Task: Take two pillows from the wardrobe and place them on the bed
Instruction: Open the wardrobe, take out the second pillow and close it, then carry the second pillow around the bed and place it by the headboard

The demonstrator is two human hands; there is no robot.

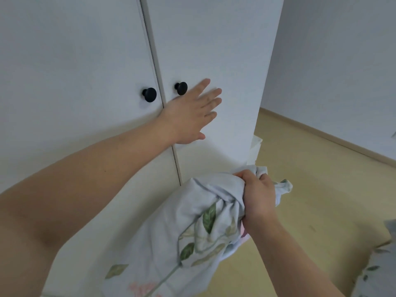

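Against right wardrobe door [214, 50], my left hand [190, 116] presses flat, closing it; right hand [257, 198] fists bunched pillow [192, 228] corner for carrying.

soft, even daylight, fairly bright; faint shadows under the round black knobs [149, 94]. wide-angle bending curves the white wardrobe doors [85, 61]; outstretched left hand [190, 112] slightly motion-blurred.

You have a single view, from the camera worn on your head, so nothing is shared with a second one. It faces forward and down, close up against the white wardrobe [90, 61], whose closed doors fill the left and centre. Your forearms reach in from the bottom edge. To the right it takes in floor [310, 168] and wall [342, 61].
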